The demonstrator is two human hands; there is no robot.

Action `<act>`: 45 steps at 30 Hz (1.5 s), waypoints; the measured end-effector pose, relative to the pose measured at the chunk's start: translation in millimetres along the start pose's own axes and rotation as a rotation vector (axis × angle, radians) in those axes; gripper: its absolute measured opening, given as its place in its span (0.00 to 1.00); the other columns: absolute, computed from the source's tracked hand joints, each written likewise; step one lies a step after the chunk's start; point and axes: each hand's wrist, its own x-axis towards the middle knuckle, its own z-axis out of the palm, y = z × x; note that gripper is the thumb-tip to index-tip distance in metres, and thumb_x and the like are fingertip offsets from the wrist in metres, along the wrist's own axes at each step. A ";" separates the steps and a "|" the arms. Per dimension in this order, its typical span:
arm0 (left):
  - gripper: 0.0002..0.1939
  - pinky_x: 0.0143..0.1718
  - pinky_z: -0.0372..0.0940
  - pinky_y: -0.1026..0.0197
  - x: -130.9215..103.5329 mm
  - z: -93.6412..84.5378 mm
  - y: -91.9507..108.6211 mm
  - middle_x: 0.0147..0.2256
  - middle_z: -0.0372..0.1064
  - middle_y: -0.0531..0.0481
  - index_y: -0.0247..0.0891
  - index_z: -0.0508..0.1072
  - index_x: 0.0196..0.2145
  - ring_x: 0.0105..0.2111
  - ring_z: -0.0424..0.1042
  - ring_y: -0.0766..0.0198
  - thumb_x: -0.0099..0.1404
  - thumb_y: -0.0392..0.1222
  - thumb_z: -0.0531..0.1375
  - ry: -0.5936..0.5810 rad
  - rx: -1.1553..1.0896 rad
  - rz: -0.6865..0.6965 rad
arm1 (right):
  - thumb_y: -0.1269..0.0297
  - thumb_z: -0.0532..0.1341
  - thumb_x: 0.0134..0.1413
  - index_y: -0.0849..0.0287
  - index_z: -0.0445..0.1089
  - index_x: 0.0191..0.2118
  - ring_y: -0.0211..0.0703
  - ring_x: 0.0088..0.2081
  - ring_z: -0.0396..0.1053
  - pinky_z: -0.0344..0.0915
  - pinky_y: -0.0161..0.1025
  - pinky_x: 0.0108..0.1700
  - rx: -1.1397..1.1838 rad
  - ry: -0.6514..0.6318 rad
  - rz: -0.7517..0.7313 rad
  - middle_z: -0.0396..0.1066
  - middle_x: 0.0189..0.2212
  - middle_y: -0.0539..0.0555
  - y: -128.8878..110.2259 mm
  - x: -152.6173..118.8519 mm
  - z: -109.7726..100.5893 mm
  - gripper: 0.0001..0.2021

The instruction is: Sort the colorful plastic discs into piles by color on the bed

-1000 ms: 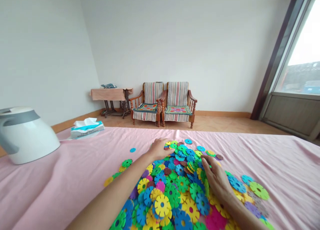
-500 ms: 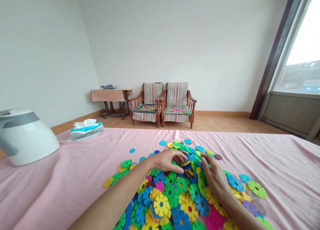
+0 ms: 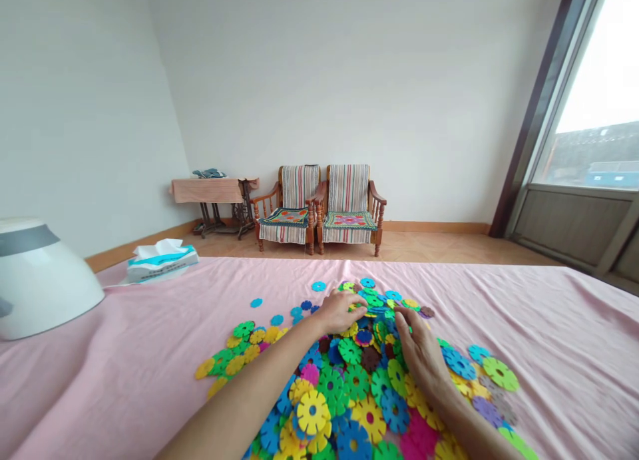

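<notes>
A heap of notched plastic discs [image 3: 357, 380] in green, blue, yellow, pink and brown spreads over a pink cloth [image 3: 124, 380]. At the back of the heap, my left hand [image 3: 340, 311] rests over the discs with its fingers curved and apart; no disc shows clearly in its grasp. My right hand [image 3: 422, 347] lies along the right side of the heap, fingers extended and touching the discs. Between the two hands, green and blue discs lie piled on one another.
On the left of the cloth stand a white and grey kettle [image 3: 44, 280] and a tissue box [image 3: 162, 260]. Beyond the table are two wooden armchairs [image 3: 349, 227], a cloth-covered sewing table [image 3: 207, 190] and a door [image 3: 574, 220] on the right.
My left hand has moved a little toward the back of the heap, and the discs beneath it are more exposed. The whole view has shifted slightly, with the kettle further left.
</notes>
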 end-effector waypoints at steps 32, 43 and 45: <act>0.23 0.32 0.62 0.65 -76.4 -61.6 -60.2 0.33 0.72 0.51 0.38 0.75 0.35 0.33 0.70 0.60 0.48 0.58 0.67 -0.050 0.107 -0.242 | 0.48 0.46 0.58 0.60 0.69 0.44 0.55 0.48 0.68 0.62 0.51 0.51 -0.080 0.011 -0.052 0.73 0.44 0.62 9.1 0.3 5.2 0.23; 0.47 0.41 0.65 0.59 -53.3 -23.3 -20.2 0.41 0.72 0.48 0.39 0.69 0.54 0.40 0.72 0.52 0.34 0.47 0.74 -0.181 -0.066 -0.166 | 0.46 0.53 0.56 0.60 0.66 0.52 0.55 0.53 0.64 0.60 0.50 0.55 -0.226 -0.052 -0.176 0.70 0.48 0.62 7.4 -6.9 11.0 0.26; 0.45 0.38 0.66 0.60 -50.3 -16.0 -18.3 0.40 0.73 0.48 0.38 0.68 0.54 0.38 0.72 0.53 0.36 0.43 0.73 -0.155 -0.120 -0.153 | 0.48 0.55 0.55 0.61 0.65 0.53 0.56 0.53 0.64 0.60 0.51 0.55 -0.246 -0.053 -0.196 0.70 0.48 0.62 7.1 -7.8 11.6 0.26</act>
